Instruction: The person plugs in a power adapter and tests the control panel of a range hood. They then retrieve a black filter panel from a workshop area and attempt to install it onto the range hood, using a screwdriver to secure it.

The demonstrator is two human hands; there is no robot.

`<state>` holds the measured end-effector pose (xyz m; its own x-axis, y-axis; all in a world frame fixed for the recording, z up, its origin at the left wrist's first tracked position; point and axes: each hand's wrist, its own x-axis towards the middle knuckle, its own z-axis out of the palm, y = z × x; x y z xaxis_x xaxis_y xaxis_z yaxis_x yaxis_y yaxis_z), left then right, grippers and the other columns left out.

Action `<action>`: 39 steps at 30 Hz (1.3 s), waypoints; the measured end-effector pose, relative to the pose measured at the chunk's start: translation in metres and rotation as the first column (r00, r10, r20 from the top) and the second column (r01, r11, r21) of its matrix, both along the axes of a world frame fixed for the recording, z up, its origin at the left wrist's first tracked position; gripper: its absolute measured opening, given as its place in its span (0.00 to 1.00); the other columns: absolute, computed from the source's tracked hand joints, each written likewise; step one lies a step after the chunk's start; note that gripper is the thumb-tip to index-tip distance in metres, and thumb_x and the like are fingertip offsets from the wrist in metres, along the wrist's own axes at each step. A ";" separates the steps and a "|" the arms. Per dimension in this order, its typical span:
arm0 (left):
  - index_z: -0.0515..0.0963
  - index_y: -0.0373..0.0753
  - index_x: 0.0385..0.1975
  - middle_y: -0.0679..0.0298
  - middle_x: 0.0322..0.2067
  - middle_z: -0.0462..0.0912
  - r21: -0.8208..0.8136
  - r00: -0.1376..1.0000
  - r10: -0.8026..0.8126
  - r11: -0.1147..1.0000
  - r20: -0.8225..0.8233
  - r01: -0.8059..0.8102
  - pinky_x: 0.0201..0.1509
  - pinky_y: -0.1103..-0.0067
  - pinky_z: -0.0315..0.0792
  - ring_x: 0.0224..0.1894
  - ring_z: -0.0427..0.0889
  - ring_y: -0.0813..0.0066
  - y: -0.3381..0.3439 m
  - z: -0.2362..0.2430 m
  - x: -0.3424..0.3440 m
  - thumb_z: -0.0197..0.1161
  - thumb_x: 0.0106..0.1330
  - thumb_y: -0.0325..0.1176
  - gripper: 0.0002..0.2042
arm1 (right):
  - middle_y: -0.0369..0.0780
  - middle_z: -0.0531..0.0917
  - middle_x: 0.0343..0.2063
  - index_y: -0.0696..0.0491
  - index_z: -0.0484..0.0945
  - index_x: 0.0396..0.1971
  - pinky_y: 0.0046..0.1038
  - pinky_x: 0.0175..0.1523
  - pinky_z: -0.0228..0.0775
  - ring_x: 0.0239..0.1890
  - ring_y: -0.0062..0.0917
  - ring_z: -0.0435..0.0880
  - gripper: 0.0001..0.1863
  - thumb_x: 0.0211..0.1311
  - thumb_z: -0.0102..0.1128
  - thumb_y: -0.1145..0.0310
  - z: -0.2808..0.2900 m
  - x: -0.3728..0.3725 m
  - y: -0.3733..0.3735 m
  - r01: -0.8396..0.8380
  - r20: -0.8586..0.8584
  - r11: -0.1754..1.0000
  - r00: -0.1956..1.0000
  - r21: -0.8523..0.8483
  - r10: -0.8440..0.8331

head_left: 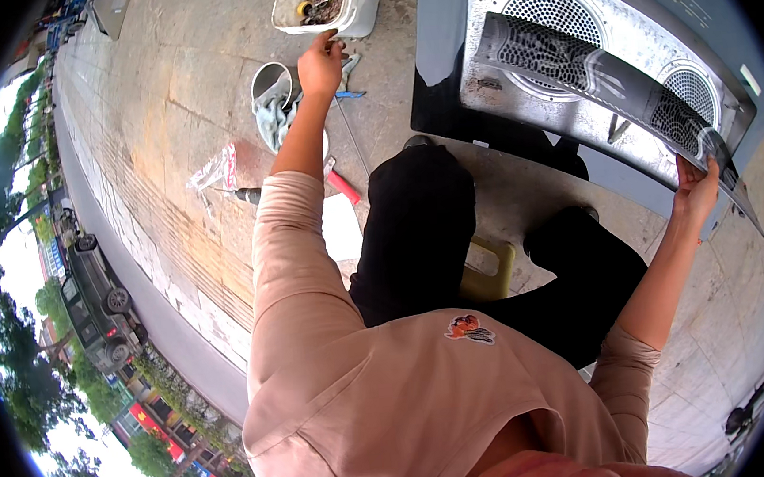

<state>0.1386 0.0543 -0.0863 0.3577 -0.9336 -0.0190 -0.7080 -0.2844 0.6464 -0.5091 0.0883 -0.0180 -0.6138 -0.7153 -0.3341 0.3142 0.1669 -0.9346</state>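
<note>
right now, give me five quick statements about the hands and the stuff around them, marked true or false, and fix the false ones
1. The right hand holds the dark panel near its lower end. True.
2. The left hand is touching the red-handled item on the floor. False: it is up beside the white tub.
3. Two round perforated plates show in the grey appliance. True.
4. The white tub holds a brownish jumble of small pieces. True.
5. The pale cloth is draped over the person's knee. False: it lies at the round container on the floor.
</note>
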 end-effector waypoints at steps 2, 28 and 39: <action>0.79 0.40 0.48 0.61 0.30 0.87 0.056 0.990 0.137 0.989 0.026 -0.138 0.38 0.77 0.77 0.31 0.87 0.72 0.081 -0.031 0.060 0.60 0.62 0.32 0.14 | 0.52 0.81 0.41 0.67 0.72 0.46 0.42 0.52 0.80 0.42 0.42 0.84 0.19 0.66 0.50 0.65 -0.003 0.006 -0.004 -0.008 -0.051 1.000 0.999 0.014 0.009; 0.69 0.32 0.41 0.58 0.30 0.78 0.500 0.785 0.542 0.790 -0.300 -0.354 0.26 0.76 0.74 0.28 0.81 0.73 0.331 -0.127 0.039 0.62 0.62 0.36 0.15 | 0.45 0.82 0.37 0.61 0.74 0.42 0.37 0.40 0.83 0.36 0.34 0.85 0.17 0.64 0.49 0.62 0.005 0.053 -0.017 0.333 -0.098 0.942 0.937 -0.045 -0.336; 0.75 0.30 0.53 0.56 0.45 0.82 -0.165 0.985 -0.158 0.976 -0.063 0.146 0.51 0.78 0.72 0.45 0.79 0.73 0.181 0.252 -0.003 0.63 0.62 0.25 0.18 | 0.46 0.82 0.33 0.61 0.74 0.39 0.35 0.35 0.82 0.29 0.33 0.84 0.13 0.61 0.55 0.66 0.006 0.059 -0.024 0.288 -0.046 0.955 0.955 -0.075 -0.292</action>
<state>0.1355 0.2358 0.1659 0.2149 -0.9701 0.1126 -0.6824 -0.0666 0.7279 -0.4501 0.0638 -0.0121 -0.8142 -0.5236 -0.2508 0.2869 0.0126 -0.9579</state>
